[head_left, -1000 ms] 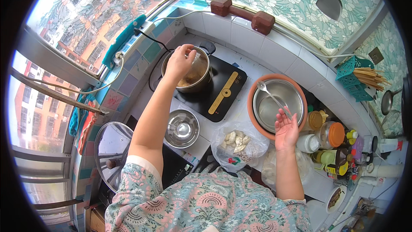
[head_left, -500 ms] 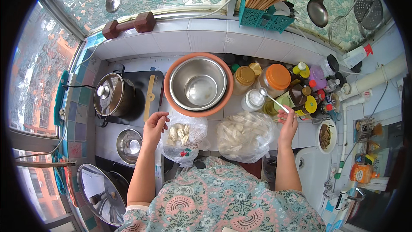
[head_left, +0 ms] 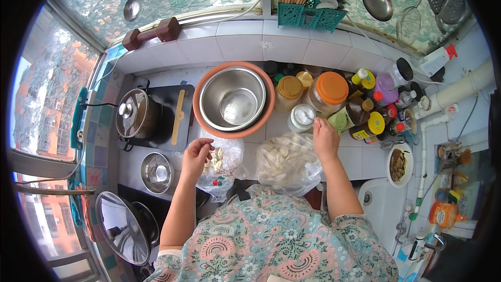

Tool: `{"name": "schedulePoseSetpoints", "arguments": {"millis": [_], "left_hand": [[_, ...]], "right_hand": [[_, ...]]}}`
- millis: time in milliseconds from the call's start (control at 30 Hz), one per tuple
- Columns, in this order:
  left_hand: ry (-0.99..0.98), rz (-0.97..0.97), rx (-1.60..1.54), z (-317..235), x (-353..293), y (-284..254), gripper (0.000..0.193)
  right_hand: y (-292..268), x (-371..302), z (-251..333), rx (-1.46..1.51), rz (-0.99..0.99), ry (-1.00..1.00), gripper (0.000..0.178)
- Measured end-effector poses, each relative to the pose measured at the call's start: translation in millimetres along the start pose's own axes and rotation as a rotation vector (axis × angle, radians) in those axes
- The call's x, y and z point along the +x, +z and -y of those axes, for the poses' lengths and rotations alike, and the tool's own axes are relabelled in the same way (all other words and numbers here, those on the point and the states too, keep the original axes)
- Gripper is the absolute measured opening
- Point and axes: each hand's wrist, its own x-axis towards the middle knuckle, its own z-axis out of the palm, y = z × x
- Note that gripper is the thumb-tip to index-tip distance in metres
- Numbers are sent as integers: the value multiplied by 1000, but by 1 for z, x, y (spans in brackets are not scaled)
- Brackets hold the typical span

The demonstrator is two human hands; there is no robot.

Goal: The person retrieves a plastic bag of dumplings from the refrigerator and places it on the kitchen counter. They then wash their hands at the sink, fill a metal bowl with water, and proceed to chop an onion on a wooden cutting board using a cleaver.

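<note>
My right hand (head_left: 326, 138) is closed around a spoon, its fingers at the rim of a small glass jar (head_left: 301, 119) of white powder. The spoon reaches into the jar and is mostly hidden by the hand. My left hand (head_left: 196, 157) hovers with loosely curled fingers and nothing in them, beside a clear plastic bag (head_left: 224, 169) of small pale dough-like pieces. A larger plastic bag (head_left: 288, 159), filled with similar pale pieces, lies just below the jar. Behind the bags, a steel bowl (head_left: 233, 99) sits inside an orange-brown basin (head_left: 197, 96).
Several jars and bottles crowd the right, including an orange-lidded jar (head_left: 329, 91). A lidded pot (head_left: 137, 115) stands on a black cooktop (head_left: 169, 112) at left, near a small steel bowl (head_left: 156, 173). At right are a sink (head_left: 383, 214) and a white dish (head_left: 400, 163) of brown food.
My right hand has moved left and forward to the jar, lowering the spoon, which was raised beside it, into the powder. My left hand stays by the smaller bag. The view has shifted slightly.
</note>
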Motion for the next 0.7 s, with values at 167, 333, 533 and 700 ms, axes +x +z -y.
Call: {"name": "schedulePoseSetpoints", "arguments": {"millis": [167,333,533,700], "left_hand": [[-53,32,25,2,-1,8,19],[-78,57,46,-4,-3,18,19],[-92,26,-15,21,-1,15,18],[-125,-84,-95,34,-12,12,16]], "right_hand": [[3,3,-7,73,25,36,28],[-15,-18,-11,165,121,211,44],[-23,-58,-29,286,190,194,37],[-17,-76,-25,384,312,212,19]]}}
